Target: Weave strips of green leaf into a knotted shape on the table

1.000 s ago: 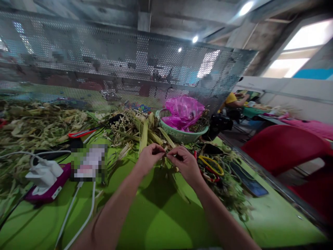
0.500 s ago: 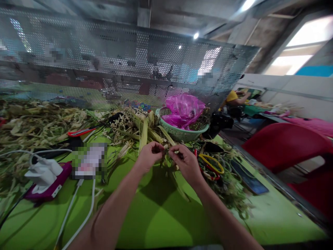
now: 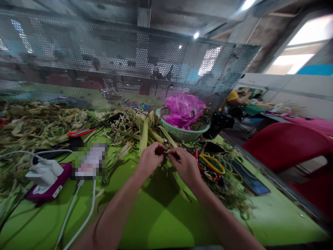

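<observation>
Above the green table, my left hand point(image 3: 151, 159) and my right hand point(image 3: 184, 162) meet fingertip to fingertip, both closed in a pinch. Between them is a small pale piece of a dried plant strip point(image 3: 167, 152); most of it is hidden by the fingers. Thin leafy strips point(image 3: 179, 184) hang or lie just below the hands. Behind my fingers, long pale-green dried leaves point(image 3: 144, 135) rest on a heap of dry plant stuff.
A pale green basket point(image 3: 182, 134) holds a pink plastic bag point(image 3: 186, 107). Red-and-yellow-handled pliers or scissors point(image 3: 212, 165) and a dark phone point(image 3: 251, 177) lie right. Left are a plugged purple power strip point(image 3: 49, 185), a blurred-out phone point(image 3: 91, 159) and a red cutter point(image 3: 80, 132).
My right hand has turned slightly, its fingers now more tucked together, and both sets of fingertips are closer to each other. The things around are unmoved.
</observation>
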`<state>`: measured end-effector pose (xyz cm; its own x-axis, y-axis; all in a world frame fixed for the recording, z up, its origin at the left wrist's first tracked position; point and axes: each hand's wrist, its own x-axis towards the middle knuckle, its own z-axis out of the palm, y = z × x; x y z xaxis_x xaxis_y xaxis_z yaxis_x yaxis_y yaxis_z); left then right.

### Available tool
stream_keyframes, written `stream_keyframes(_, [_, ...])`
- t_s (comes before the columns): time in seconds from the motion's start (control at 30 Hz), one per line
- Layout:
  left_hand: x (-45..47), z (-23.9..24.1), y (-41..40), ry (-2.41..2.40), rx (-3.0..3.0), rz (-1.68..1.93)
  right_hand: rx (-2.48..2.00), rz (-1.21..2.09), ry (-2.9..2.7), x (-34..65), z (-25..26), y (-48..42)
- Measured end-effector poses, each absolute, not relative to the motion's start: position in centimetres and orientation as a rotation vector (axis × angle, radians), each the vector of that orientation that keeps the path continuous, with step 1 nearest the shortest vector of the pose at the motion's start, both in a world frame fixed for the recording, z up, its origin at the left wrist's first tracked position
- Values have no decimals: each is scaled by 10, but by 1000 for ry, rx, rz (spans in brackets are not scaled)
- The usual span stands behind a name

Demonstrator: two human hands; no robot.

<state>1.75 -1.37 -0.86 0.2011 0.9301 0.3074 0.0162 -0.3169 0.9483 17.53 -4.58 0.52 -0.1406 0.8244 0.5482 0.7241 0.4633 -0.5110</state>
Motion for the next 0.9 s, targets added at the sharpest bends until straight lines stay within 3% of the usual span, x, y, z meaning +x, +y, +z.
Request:
stream_keyframes(0.4, [17, -4, -12, 766, 1103, 1101, -1301, 0, -1900, 173, 4, -49])
stream_keyframes(0.9, [17, -13, -8, 918, 1379, 1061, -1237, 69, -1921, 173, 4, -48])
